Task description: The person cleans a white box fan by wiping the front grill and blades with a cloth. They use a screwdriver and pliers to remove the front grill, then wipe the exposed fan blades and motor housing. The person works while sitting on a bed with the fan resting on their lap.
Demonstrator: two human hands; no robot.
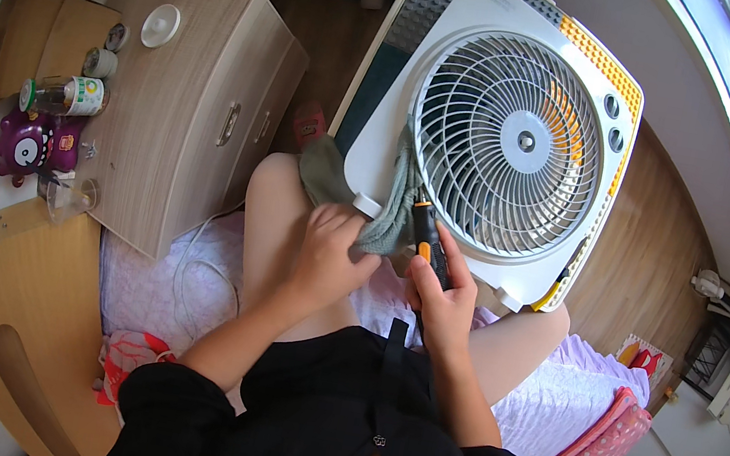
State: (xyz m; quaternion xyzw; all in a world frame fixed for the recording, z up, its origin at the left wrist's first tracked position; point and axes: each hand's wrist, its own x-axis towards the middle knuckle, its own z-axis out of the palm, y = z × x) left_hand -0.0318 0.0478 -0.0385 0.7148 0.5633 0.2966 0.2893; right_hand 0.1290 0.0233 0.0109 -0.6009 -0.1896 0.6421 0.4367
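A white box fan (pixel 385 139) with a round spiral grille (pixel 464 109) rests on a studded board (pixel 412 17) in front of me. My right hand (pixel 447 306) is wrapped round a screwdriver (pixel 431 250) with a black and orange handle, its tip end toward the lower left rim of the grille. A grey-green cloth (pixel 397 197) hangs over the fan's lower left edge by that rim. My left hand (pixel 329 256) has its fingers curled at the cloth's lower end, beside the fan's white foot (pixel 367 204). The ends of those fingers are partly hidden.
To the left stands a wooden cabinet (pixel 178 97) with a white round lid (pixel 160 26), a jar (pixel 66 95), a purple figure (pixel 26 144) and a cardboard box (pixel 51 41). A wooden chair (pixel 17 264) is nearer. A white cable (pixel 182 269) lies on the bedding (pixel 143 277). Pink fabric (pixel 594 454) lies at the right.
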